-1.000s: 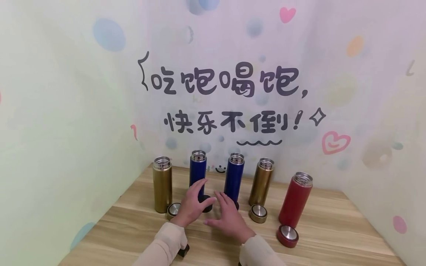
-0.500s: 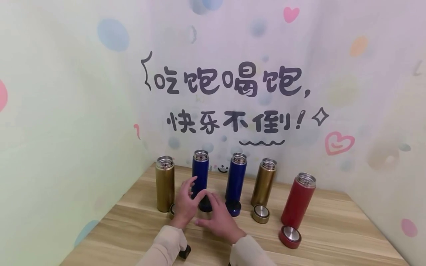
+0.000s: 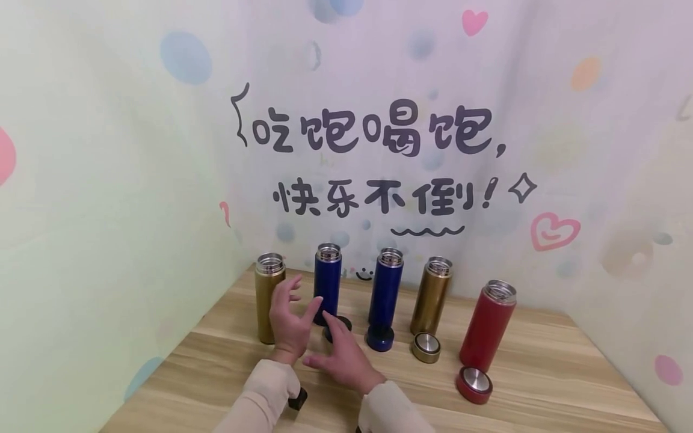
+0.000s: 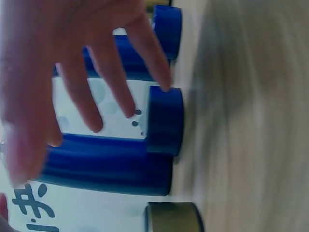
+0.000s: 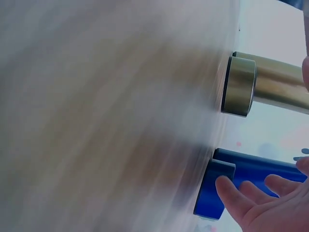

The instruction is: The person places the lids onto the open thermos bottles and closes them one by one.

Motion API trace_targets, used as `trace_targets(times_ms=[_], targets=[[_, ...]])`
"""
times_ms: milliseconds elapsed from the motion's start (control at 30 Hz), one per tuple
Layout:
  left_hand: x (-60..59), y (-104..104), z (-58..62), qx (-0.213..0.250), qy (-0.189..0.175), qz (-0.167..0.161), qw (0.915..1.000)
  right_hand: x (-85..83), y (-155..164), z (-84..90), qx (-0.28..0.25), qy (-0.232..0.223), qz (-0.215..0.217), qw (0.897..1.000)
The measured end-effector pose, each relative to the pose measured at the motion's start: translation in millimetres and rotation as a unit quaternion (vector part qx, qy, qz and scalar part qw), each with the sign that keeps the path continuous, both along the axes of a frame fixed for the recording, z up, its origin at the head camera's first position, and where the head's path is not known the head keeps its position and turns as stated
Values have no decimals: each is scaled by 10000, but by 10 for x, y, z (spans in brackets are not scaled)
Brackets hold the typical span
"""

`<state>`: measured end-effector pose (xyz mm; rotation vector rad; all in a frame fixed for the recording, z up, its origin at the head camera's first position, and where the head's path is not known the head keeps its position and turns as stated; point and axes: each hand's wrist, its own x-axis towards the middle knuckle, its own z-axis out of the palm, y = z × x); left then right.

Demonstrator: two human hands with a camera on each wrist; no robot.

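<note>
My left hand point(image 3: 289, 322), fingers spread and holding nothing, is in front of the left gold thermos bottle point(image 3: 263, 300) and hides part of it. Just right of it, my right hand point(image 3: 349, 361) is also empty, its fingers extended near the left blue lid point(image 3: 337, 329), which they partly cover. Behind stand two lidless blue bottles point(image 3: 327, 282). The other blue lid point(image 3: 380, 338) lies before the right blue bottle point(image 3: 385, 288). In the left wrist view, straight fingers hang beside a blue lid point(image 4: 165, 121). The right wrist view has fingertips overlapping a blue lid point(image 5: 212, 191).
Further right stand another open gold bottle point(image 3: 431, 294) with its gold lid point(image 3: 426, 347) and an open red bottle point(image 3: 488, 325) with its red lid point(image 3: 474, 385). A wooden table point(image 3: 541, 373) carries everything. A printed curtain point(image 3: 373, 72) encloses the back and sides.
Both hands have moved left, from before the blue bottles; the left hand now overlaps the left gold bottle. The right blue lid has come into full view. The bottles stay in place.
</note>
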<state>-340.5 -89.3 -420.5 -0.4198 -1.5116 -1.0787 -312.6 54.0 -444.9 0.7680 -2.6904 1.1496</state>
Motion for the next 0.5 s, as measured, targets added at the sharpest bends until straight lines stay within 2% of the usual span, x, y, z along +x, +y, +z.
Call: trace_targets(times_ms=[100,167,333,400,500], targets=[[5,-12,81,217,448,152,9986,-19,-37,-2,-7,-228,4,9997],[35,-22,138,329,582,176,9976,-35,-66,-8,-6,-331,-33,9994],[142,-86,246,683,485,163,9964,-57,-169,-18,-89,-522,-56,9986],[129,-138,247,801,482,323,9951,-59,-217,-22,-116,-606,-43,9981],[39,-227,204,878,543,781,9916,-62,-274,-42,-120,-712,-58,9974]])
